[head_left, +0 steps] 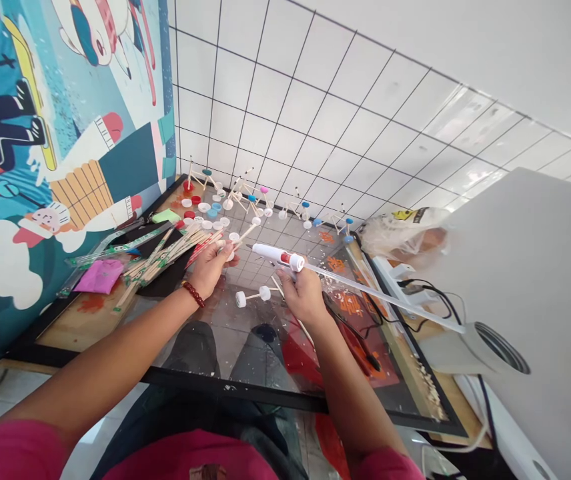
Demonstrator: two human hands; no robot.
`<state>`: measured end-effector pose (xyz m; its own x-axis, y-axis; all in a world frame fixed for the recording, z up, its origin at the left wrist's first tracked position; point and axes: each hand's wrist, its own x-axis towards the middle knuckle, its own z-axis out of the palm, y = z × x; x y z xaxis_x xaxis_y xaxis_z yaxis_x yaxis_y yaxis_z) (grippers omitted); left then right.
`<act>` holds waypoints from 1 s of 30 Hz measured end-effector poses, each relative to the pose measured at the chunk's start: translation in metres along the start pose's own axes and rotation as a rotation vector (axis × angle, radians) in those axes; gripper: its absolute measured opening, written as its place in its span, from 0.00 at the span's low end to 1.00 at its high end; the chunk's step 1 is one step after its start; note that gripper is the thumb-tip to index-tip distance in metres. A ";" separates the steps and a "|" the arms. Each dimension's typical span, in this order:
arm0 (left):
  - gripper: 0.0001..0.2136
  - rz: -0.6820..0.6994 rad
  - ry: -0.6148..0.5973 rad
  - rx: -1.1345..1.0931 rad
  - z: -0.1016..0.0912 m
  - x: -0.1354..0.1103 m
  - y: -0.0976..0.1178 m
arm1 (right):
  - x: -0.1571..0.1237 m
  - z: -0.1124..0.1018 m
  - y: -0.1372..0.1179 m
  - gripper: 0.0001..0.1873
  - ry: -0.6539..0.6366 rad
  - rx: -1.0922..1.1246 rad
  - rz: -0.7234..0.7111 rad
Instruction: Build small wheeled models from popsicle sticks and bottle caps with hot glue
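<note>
My right hand (304, 292) is closed round the grip of a white hot glue gun (276, 255), whose nozzle points left and whose clear glue stick (375, 292) juts out to the right. My left hand (211, 263) pinches a thin wooden stick with a white bottle cap (234, 237) on its end, held just left of the nozzle. Between my hands, on the glass tabletop (245, 333), lies a stick with a white cap at each end (251, 296).
A pile of wooden sticks (165, 257) and a pink packet (99, 275) lie at the left. Loose red, white and blue caps (204, 208) and finished stick-and-cap figures (250, 193) stand near the tiled wall. A power strip with cables (405, 283), a plastic bag (400, 230) and a grey device (525, 313) fill the right.
</note>
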<state>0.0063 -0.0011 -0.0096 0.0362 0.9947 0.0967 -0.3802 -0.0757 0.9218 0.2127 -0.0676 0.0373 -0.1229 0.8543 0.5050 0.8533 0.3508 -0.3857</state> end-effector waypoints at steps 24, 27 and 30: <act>0.18 -0.295 -0.216 -0.248 0.004 -0.010 0.017 | 0.000 -0.003 -0.003 0.15 0.009 0.000 -0.051; 0.18 -0.342 -0.229 -0.283 0.003 -0.009 0.017 | 0.000 -0.004 -0.003 0.15 0.011 -0.003 -0.056; 0.17 -0.367 -0.230 -0.298 0.003 -0.009 0.017 | 0.000 -0.005 -0.003 0.15 0.005 -0.008 -0.051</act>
<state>0.0022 -0.0114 0.0063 0.4054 0.9084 -0.1021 -0.5493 0.3313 0.7671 0.2128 -0.0702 0.0420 -0.1638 0.8333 0.5280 0.8498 0.3910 -0.3534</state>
